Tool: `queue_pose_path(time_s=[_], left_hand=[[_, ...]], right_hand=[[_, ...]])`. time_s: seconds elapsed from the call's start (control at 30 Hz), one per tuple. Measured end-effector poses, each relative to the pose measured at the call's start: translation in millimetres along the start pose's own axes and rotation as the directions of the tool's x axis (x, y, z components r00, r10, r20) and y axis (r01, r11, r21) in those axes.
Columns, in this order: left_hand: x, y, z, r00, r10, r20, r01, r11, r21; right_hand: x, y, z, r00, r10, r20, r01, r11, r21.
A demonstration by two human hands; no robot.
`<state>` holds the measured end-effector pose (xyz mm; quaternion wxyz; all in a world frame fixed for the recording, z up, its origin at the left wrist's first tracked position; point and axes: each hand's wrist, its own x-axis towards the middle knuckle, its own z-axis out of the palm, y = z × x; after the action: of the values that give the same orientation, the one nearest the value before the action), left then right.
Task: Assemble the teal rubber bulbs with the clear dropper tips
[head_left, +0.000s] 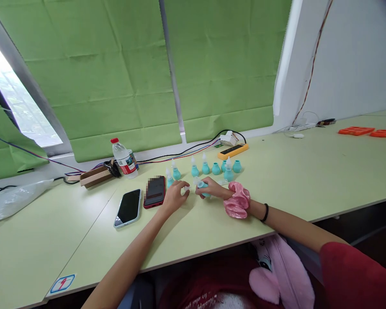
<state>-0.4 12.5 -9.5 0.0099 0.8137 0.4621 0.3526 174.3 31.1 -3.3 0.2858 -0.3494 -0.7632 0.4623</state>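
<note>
My right hand (210, 188) is closed around a teal squeeze bulb (202, 185), its open end tilted toward my left hand. A translucent piece shows beside that bulb's mouth; whether it is attached, I cannot tell. Just to the left, my left hand (175, 197) pinches a small clear plastic tip (186, 188) between thumb and fingers, apart from the bulb. Behind both hands stand several teal bulbs in a loose row. Some carry clear pointed nozzles, like the nozzled bulb (194, 170); others are bare, like the bare bulb (237, 166) at the right end.
Left of my hands lie a red-cased phone (154, 192) and a light-cased phone (128, 208). A water bottle (125, 159) and a cardboard box (96, 176) stand farther back. Along the wall are cables and a yellow power strip (233, 151). Orange trays (356, 131) lie far right.
</note>
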Motion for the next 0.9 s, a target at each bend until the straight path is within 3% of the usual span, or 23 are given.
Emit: queue_pose_path(time_s=[0.1,0.2,0.3,0.4,0.67,0.9], left_hand=[[3,4,-3,0.973,-0.212,-0.091,0.159,0.903,-0.4],[4,8,-8,0.943,-0.334,0.007,0.233,0.641,-0.732],[4,10,-10,0.933,-0.33,0.143,0.284,0.43,-0.857],[3,10,-9,0.916,-0.351,0.193,0.316,0.337,-0.887],[4,4,-4,0.896,-0.397,0.201,0.327,0.282,-0.902],[3,13,-10,0.905,-0.391,0.167,0.334,0.412,-0.848]], right_hand=[[0,5,3,0.994,-0.075,-0.078,0.07,0.996,-0.058],[1,10,4,0.99,-0.083,-0.114,0.074,0.994,-0.078],[2,13,5,0.985,-0.077,-0.152,0.062,0.993,-0.104],[2,16,6,0.979,-0.08,-0.189,0.049,0.985,-0.166],[-5,3,9,0.97,-0.083,-0.227,-0.008,0.928,-0.373],[-5,4,8,0.969,-0.042,-0.245,-0.068,0.904,-0.422]])
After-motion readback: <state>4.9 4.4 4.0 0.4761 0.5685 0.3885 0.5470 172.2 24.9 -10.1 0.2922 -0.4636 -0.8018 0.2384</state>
